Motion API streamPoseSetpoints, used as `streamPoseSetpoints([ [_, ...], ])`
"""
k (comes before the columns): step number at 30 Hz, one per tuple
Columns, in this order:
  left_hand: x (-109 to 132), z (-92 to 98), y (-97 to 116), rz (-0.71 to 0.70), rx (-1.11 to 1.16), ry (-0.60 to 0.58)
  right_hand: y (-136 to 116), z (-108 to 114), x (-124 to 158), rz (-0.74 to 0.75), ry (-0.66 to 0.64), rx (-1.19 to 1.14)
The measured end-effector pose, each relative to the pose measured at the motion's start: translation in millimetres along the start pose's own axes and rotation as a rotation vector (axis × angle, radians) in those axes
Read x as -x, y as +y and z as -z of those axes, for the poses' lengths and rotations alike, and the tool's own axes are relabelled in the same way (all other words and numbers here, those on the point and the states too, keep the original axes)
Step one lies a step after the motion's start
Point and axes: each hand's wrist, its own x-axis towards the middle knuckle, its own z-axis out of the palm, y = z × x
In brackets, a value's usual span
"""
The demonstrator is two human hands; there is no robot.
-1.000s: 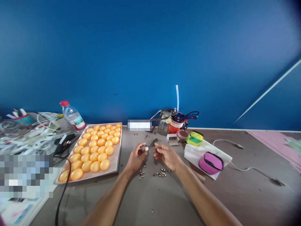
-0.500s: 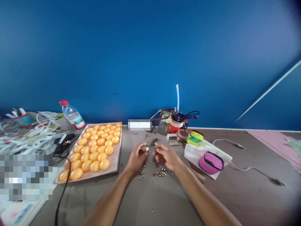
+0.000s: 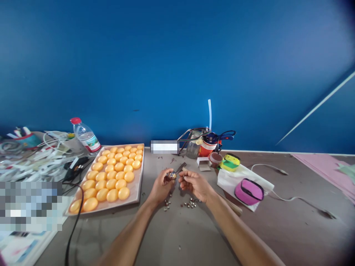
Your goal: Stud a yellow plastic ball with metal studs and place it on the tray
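Note:
My left hand (image 3: 161, 187) is closed around a shiny, silvery round ball (image 3: 172, 176) with a bumpy, gold-glinting surface. Just to its right, my right hand (image 3: 194, 183) has its thumb and fingertips pinched together; whatever sits between them is too small to make out. A narrow gap separates those fingertips from the ball. Several small shiny metal beads (image 3: 191, 203) lie on the grey table below the hands, with a smaller group (image 3: 166, 204) by my left wrist. Behind the fingers a dark flat metal piece (image 3: 181, 167) shows, partly hidden.
On the left stands a tray (image 3: 138, 194) of orange balls, beside a red-capped bottle (image 3: 88, 138) and a black cable (image 3: 74, 229). A glass jar (image 3: 192, 149), small white box (image 3: 204, 164), yellow-green case (image 3: 230, 162) and pink case (image 3: 249, 192) stand right. A wooden stick (image 3: 233, 207) touches my right forearm's edge.
My right hand has shifted slightly left, toward the ball. The ball has turned a little in my left hand, showing more of its silvery side.

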Motion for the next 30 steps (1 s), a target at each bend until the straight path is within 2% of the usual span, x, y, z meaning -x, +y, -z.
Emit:
streamPoseSetpoints([
  [9,-0.4,-1.6,1.3,0.002,-0.011,0.015,-1.2,-4.4,3.4,0.061,0.047,0.151],
  [12,-0.1,-1.9,-0.3,-0.025,0.000,0.009,1.2,-6.0,2.6,0.133,0.043,0.254],
  [17,0.3,-2.0,-3.3,-0.047,-0.007,-0.006,5.5,-5.4,-0.8,0.243,0.122,0.430],
  [24,1.2,-1.0,-2.5,-0.056,-0.082,-0.077,8.8,-4.9,-3.4,0.272,0.118,0.443],
  [30,2.0,-1.4,-1.4,-0.054,-0.074,-0.107,13.2,-2.2,-6.8,0.376,0.154,0.535],
])
